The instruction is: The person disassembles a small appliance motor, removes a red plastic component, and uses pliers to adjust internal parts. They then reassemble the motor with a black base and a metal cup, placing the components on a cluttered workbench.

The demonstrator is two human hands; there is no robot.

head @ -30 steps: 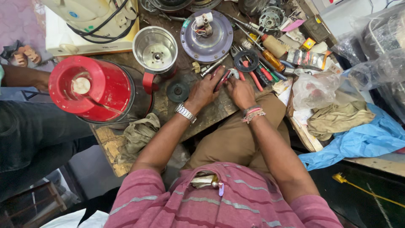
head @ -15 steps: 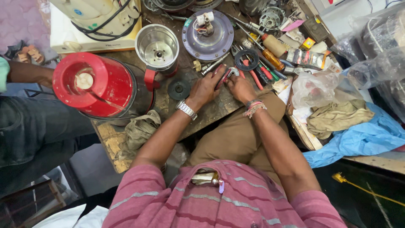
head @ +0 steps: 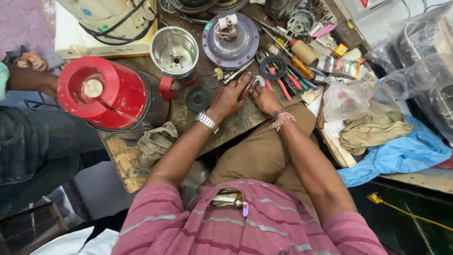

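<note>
Your left hand (head: 230,97) and right hand (head: 265,98) meet at upper centre of the frame, both pinching a small metal part (head: 257,82) above the worn wooden bench (head: 226,130)

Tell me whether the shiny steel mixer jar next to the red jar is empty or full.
Empty. The shiny steel mixer jar stands upright and open on the wooden workbench, and its bare metal bottom with the centre hub shows.

Left hand (head: 230,97) and right hand (head: 265,97) grip small metal part (head: 257,82).
</note>
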